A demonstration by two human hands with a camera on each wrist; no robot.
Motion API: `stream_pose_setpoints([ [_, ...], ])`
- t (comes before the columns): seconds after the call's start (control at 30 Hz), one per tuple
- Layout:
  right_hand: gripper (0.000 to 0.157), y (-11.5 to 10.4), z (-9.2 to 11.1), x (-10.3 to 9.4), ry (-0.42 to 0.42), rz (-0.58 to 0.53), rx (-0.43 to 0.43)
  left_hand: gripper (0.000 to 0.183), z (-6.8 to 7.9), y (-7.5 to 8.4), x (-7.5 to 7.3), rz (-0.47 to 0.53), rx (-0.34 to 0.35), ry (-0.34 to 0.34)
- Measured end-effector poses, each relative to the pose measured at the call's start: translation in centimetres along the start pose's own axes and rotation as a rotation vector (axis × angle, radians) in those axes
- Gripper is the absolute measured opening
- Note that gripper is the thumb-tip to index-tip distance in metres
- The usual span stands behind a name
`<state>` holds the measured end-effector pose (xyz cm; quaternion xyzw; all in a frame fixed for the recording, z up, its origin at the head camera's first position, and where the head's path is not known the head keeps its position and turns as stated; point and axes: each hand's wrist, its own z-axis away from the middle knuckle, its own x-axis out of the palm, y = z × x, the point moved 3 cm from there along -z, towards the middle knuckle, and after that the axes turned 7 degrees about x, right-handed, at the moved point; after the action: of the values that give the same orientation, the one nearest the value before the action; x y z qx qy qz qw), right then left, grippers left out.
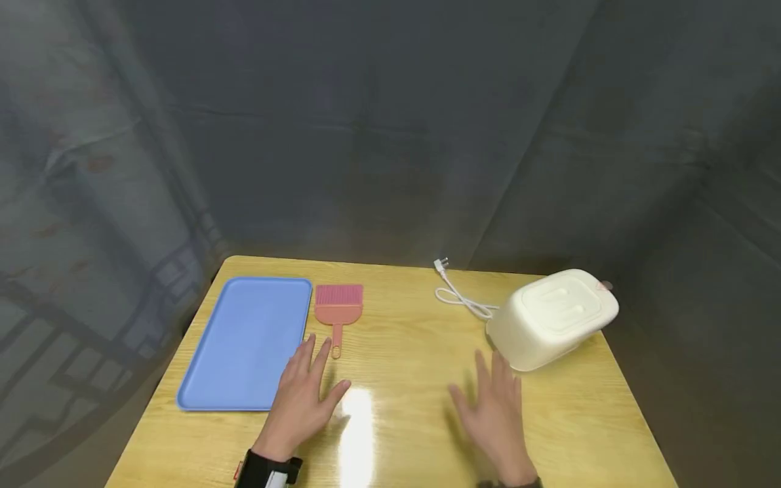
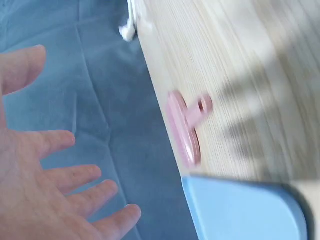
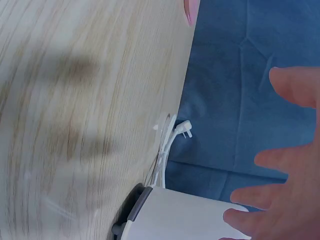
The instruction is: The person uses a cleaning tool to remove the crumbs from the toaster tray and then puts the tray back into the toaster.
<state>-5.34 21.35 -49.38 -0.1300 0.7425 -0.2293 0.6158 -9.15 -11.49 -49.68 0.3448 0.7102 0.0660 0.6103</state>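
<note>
Both hands hover over the wooden table with fingers spread and nothing in them. My left hand (image 1: 300, 401) overlaps the right edge of a blue tray (image 1: 244, 346) in the head view. Just beyond its fingertips lies a small pink brush (image 1: 338, 313), bristles to the back and handle toward me. The left wrist view shows this brush (image 2: 185, 127) beyond the spread fingers. My right hand (image 1: 495, 413) is in front of a white toaster-like appliance (image 1: 552, 320), its fingertips overlapping the near edge there. From the right wrist, the appliance (image 3: 180, 215) shows a dark grey edge.
A white cord with a plug (image 1: 441, 266) runs loosely coiled from the appliance toward the table's back edge. Dark cloth (image 1: 366, 135) hangs behind and at both sides of the wooden table (image 1: 403, 359). Bright glare falls on the tabletop between the hands.
</note>
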Motion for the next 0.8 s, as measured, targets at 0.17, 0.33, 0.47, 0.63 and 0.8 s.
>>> stream_pose_setpoints([
  [0.17, 0.078, 0.6, -0.1, -0.6, 0.067, -0.044, 0.042, 0.081, -2.5, 0.9, 1.5, 0.135, 0.015, -0.065],
  [0.33, 0.08, 1.9, -0.1, -0.9, 0.095, -0.096, 0.164, 0.083, -6.1, 1.7, 3.0, 0.254, 0.022, -0.158],
  [0.47, 0.088, 3.0, 0.0, -1.2, 0.088, -0.171, 0.292, 0.084, -9.1, 2.0, 4.1, 0.341, 0.029, -0.195],
  [0.63, 0.096, 3.7, 0.2, -1.8, 0.119, -0.268, 0.387, 0.083, -11.7, 2.9, 5.9, 0.426, 0.042, -0.264],
  [0.8, 0.101, 4.3, 0.2, -1.9, 0.169, -0.331, 0.444, 0.081, -13.8, 4.3, 7.7, 0.485, 0.061, -0.319],
])
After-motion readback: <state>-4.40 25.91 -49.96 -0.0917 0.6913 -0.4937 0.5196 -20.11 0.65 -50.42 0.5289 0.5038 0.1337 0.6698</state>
